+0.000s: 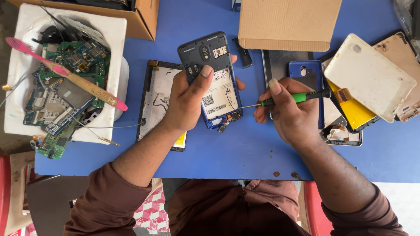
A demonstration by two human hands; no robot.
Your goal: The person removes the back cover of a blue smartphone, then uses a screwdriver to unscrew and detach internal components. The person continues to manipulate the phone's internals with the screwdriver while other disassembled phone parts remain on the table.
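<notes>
The phone (214,78) lies back-up over the blue table (245,148), near the middle, its rear cover off so that the dark blue frame, the camera and a white label show. The left hand (186,102) grips it from the left side, thumb laid across the back and fingertips curling round the far edge. The right hand (291,111) is closed round a screwdriver (280,99) with a green and black handle; its thin shaft runs leftward and its tip meets the phone at the lower right corner.

Just left of the phone, partly under the left wrist, lies a screen panel (157,98), face down, with a dark rim and a pale back. Beyond the right hand sits a blue case (306,72) on a dark slab, and further right a pile of phone parts: a white back cover (369,76) tilted over a yellow panel (352,109), and a beige cover (400,52) at the edge. A cardboard flap (286,22) hangs over the table's far side.

At the far left a white tray (116,39) holds green circuit boards (72,61), and a pink toothbrush (65,74) lies slantwise across them. Both sleeves are brown.
</notes>
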